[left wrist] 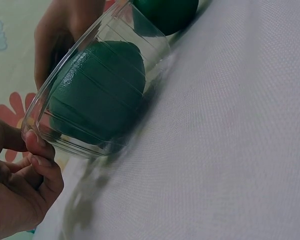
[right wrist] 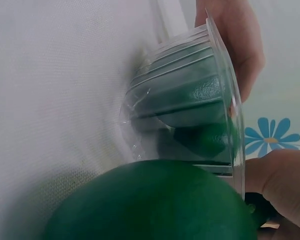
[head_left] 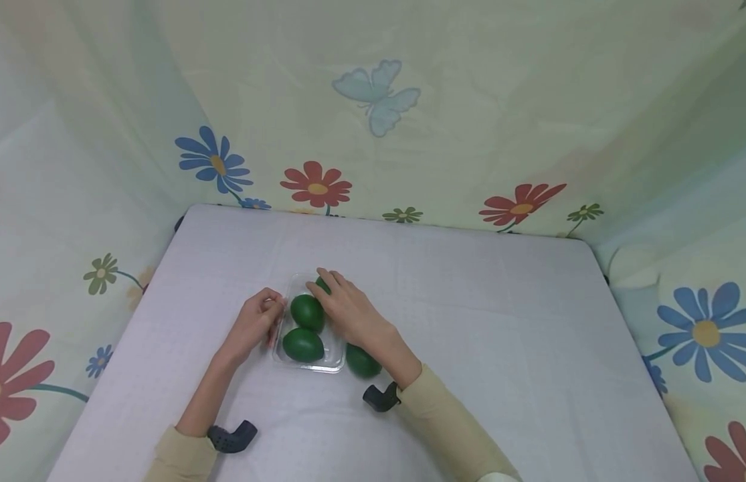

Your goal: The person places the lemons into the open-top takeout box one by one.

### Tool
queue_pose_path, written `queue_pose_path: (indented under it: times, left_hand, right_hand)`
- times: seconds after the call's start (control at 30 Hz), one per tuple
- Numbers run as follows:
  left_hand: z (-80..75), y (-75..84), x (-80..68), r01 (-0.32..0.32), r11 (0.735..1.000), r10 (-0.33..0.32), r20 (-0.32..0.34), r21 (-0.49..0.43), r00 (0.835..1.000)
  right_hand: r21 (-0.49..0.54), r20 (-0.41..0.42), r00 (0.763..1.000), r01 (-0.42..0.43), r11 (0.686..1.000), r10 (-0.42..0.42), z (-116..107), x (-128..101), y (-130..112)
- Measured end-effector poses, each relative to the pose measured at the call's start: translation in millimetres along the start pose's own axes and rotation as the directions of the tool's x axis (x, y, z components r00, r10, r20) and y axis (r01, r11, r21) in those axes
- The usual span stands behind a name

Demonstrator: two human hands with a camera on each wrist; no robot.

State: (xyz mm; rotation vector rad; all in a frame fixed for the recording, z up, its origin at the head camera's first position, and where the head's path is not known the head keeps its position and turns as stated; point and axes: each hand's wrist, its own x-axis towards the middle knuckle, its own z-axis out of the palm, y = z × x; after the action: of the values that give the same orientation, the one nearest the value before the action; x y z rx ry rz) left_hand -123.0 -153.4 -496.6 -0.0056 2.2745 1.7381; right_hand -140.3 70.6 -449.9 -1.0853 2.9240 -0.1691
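A clear plastic tray (head_left: 335, 362) lies on the white table and holds two dark green oval fruits (head_left: 307, 312), one behind the other. My left hand (head_left: 270, 309) pinches the tray's left rim; in the left wrist view its fingertips (left wrist: 40, 159) clamp the rim of the tray (left wrist: 140, 37). My right hand (head_left: 333, 286) reaches over the tray's far end, fingers curled on a third green fruit (head_left: 321, 286), mostly hidden. A fourth green fruit (head_left: 362, 361) lies on the table right of the tray, under my right wrist, and fills the foreground of the right wrist view (right wrist: 150, 205).
The table (head_left: 469, 321) is covered by a white cloth and enclosed on three sides by flower-printed fabric (head_left: 373, 100). Black wrist camera mounts (head_left: 231, 438) sit on both forearms. Bare cloth stretches right of the tray.
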Motion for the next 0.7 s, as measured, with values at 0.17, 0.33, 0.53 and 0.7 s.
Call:
queue_pose_path:
  times: [0.17,0.33,0.53,0.7]
  left_hand:
    - [-0.1,-0.3,0.1,0.000,1.000,0.000,-0.001,0.007,1.000]
    - [0.9,1.1,-1.7,-0.004,1.000,0.004,-0.003,0.000,1.000]
    - [1.0,1.8,-2.5,0.002,1.000,-0.002,0.004,-0.013,1.000]
    - [1.0,2.8,-2.6,-0.004,0.999,0.005,0.007,-0.041,1.000]
  right_hand:
    - [0.023,-0.044,0.999,0.012,1.000,-0.011,0.8,-1.8,2.5]
    - [0.058,-0.091,0.996,0.011,0.998,-0.005,0.3,-8.2,3.7]
    - [0.084,-0.166,0.986,0.017,0.996,-0.003,-6.4,-22.4,6.4]
    - [0.073,-0.214,0.977,0.025,0.997,-0.009,-12.2,-35.7,10.5]
